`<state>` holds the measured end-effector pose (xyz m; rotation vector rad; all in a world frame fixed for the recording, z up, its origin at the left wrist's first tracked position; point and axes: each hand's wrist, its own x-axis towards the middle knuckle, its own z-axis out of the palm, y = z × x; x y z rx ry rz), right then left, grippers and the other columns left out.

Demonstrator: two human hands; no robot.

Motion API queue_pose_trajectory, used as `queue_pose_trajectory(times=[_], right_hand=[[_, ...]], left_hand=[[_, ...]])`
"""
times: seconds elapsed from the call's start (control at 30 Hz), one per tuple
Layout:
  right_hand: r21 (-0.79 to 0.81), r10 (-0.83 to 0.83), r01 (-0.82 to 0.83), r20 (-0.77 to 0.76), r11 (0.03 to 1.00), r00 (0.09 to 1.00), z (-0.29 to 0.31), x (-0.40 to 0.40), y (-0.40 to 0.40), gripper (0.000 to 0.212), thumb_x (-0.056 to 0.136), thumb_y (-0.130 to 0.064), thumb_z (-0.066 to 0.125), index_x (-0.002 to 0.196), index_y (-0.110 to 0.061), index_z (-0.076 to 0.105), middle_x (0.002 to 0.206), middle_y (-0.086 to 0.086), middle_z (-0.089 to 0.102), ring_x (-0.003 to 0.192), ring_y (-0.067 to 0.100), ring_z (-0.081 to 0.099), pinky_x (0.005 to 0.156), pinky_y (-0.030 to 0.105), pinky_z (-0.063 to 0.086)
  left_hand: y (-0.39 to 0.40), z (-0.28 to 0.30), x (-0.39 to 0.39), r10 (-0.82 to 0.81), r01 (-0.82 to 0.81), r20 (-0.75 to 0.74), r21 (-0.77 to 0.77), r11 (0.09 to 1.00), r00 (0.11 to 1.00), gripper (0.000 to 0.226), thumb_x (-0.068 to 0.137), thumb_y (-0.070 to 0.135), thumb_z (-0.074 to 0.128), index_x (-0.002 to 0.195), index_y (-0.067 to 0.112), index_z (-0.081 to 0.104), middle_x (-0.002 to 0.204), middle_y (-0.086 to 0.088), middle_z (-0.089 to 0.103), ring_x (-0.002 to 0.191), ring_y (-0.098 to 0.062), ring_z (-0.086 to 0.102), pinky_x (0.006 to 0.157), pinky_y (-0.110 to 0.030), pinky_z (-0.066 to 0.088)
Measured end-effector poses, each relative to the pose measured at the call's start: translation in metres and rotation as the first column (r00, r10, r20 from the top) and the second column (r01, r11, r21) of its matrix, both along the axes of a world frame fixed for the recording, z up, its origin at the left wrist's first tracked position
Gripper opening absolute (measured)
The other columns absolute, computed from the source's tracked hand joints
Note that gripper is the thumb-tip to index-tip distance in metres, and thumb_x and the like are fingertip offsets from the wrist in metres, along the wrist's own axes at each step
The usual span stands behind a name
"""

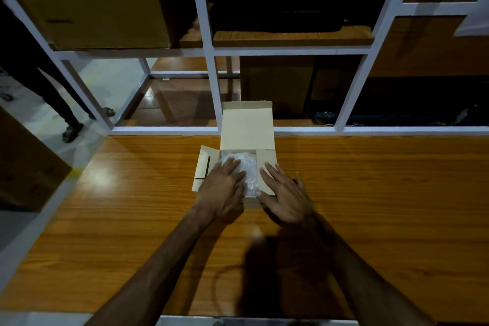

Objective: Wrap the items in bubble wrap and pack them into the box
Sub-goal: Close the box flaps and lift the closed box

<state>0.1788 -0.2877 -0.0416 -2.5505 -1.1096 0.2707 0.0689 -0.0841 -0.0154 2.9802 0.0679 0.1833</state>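
Left hand (221,188) presses the bubble wrap (250,180) inside the open box (247,127); right hand (284,196) flattens its side flap (267,164).

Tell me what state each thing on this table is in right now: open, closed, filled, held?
Box: open, lid standing up at the back, holding the bundle.
Left side flap: folded outward.
Right side flap: folded in over the box.
Bubble wrap bundle: inside the box, partly covered.
Left hand: fingers straight, pressing on the bundle.
Right hand: fingers straight, resting on the right flap.
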Motion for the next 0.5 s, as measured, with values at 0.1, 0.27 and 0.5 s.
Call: queue_pose_trajectory(times=[0.1,0.27,0.5], right_hand=[[-0.022,-0.017,0.018,0.036,1.0,0.999,-0.002,0.001,0.003,0.058,0.109,-0.056,0.021,0.163,-0.037,0.022,0.172,-0.016,0.004,0.16,0.012,-0.003,0.123,0.062,-0.004],[-0.052,-0.045,0.048,0.059,0.997,0.997,-0.001,-0.002,0.007,0.052,0.111,-0.042,0.026,0.163,-0.037,0.023,0.172,-0.014,0.005,0.16,0.015,-0.003,0.123,0.062,-0.005],[-0.023,-0.069,0.07,0.051,0.997,0.996,-0.006,-0.005,0.008,0.052,0.111,-0.044,0.021,0.163,-0.038,0.021,0.172,-0.015,0.004,0.16,0.014,-0.004,0.123,0.059,-0.007]], left_hand=[[0.001,0.006,-0.009,0.136,-0.125,0.236,-0.061,0.99,0.962,0.047,0.105,0.039,0.04,0.13,0.015,0.072,0.148,-0.012,0.061,0.145,-0.031,0.049,0.122,-0.053,0.037],[0.02,0.007,-0.024,0.456,-0.378,0.344,-0.271,0.885,0.821,0.039,0.1,0.032,0.052,0.125,0.008,0.073,0.135,-0.013,0.068,0.126,-0.029,0.059,0.103,-0.05,0.052],[0.03,0.009,-0.023,0.801,-0.46,-0.061,-0.844,0.277,0.596,0.022,0.096,0.018,0.072,0.116,0.01,0.072,0.089,0.001,0.074,0.083,-0.021,0.074,0.075,-0.046,0.064]])
